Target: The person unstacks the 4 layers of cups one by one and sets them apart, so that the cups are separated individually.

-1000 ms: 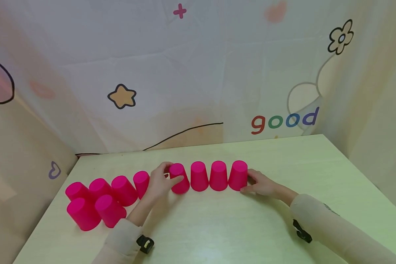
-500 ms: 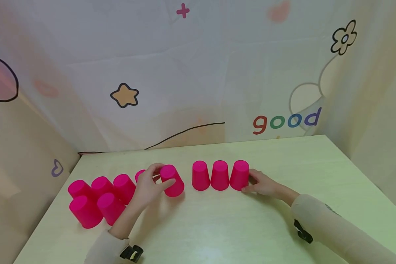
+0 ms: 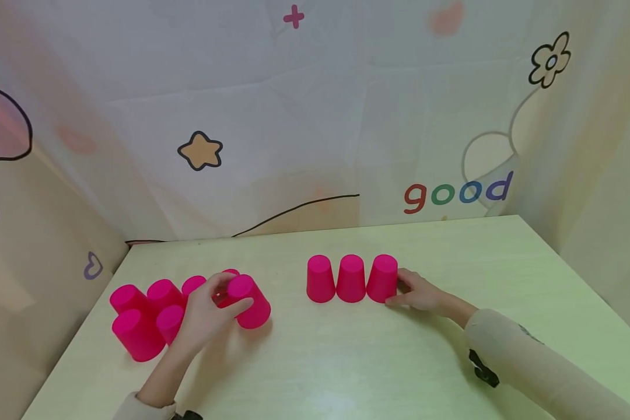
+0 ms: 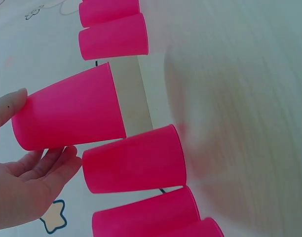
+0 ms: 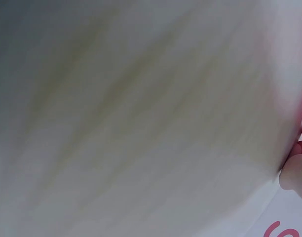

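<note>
My left hand grips an upside-down pink plastic cup, thumb on its near side and fingers on the far side. In the left wrist view that cup stands out from the cups on both sides, its open rim facing the table. My right hand rests low on the table and holds the rightmost cup of a row of three, thumb at its front and fingers behind. Beside it stand the middle cup and the left cup, all upside down.
On the left, several more upside-down pink cups stand close together in two rows, partly hidden by my left hand. A printed cloth hangs behind the light wooden table.
My left hand has taken the leftmost cup out of the row and carried it left and toward me, close to the left group. The right hand stays at its cup.
</note>
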Tool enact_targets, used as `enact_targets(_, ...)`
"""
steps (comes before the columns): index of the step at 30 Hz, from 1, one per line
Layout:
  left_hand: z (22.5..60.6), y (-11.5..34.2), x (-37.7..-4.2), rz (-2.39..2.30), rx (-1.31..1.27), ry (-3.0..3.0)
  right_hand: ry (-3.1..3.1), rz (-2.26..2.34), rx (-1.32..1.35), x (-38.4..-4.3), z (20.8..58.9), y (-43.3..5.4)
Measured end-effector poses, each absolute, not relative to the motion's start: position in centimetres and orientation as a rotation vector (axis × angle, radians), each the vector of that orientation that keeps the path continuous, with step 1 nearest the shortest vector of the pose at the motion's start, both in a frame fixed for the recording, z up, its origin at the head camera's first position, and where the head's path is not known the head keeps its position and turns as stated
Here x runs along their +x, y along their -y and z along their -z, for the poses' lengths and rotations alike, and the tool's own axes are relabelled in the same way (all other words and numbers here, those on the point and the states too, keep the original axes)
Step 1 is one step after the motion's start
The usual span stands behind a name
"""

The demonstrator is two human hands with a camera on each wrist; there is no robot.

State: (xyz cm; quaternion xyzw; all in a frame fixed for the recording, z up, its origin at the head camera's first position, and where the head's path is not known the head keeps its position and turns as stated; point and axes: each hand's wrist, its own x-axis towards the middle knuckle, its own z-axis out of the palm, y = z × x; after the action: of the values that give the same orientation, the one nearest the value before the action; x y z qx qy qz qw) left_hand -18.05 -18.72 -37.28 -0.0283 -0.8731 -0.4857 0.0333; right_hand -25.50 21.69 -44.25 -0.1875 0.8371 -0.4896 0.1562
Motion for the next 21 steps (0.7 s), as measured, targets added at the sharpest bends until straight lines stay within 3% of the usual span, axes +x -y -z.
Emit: enact_targets(21, 38.2, 20.7, -16.6, 1.199, 0.007, 2.770, -2.416, 1.385, -0.521, -25.4, 44.0, -21.5)
